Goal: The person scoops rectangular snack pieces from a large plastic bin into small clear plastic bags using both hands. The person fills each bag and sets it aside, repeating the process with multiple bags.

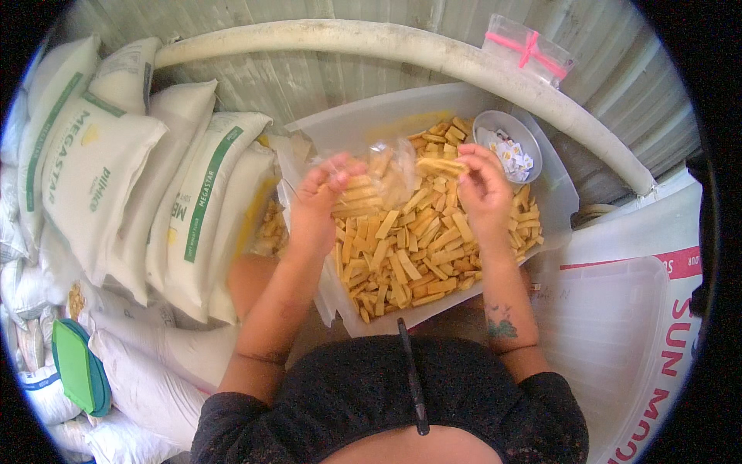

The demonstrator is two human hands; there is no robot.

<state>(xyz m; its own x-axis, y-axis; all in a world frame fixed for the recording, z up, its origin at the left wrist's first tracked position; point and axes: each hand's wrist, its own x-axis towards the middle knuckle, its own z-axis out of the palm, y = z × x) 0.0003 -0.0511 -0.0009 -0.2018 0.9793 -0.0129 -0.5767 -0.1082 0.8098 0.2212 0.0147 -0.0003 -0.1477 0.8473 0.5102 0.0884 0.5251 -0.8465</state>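
Observation:
My left hand (331, 181) pinches the edge of a clear plastic bag (395, 168) above a pile of yellow-brown snack strips (414, 249). Strips show through the film of the bag. A few strips (439, 167) are gripped between the thumb and fingers of my right hand (487, 182), just right of the bag. The pile lies in a translucent plastic bin (342, 119) in front of my body. Inside the bin's far right corner, a bowl (536, 142) holds small printed paper slips (513, 153).
Filled flour sacks (98, 168) stand stacked on the left. A green plastic item (72, 365) lies on sacks at lower left. A white pipe (324, 36) curves behind the bin, with a pink-tied plastic packet (527, 49) against it. A translucent lid (608, 325) lies at right.

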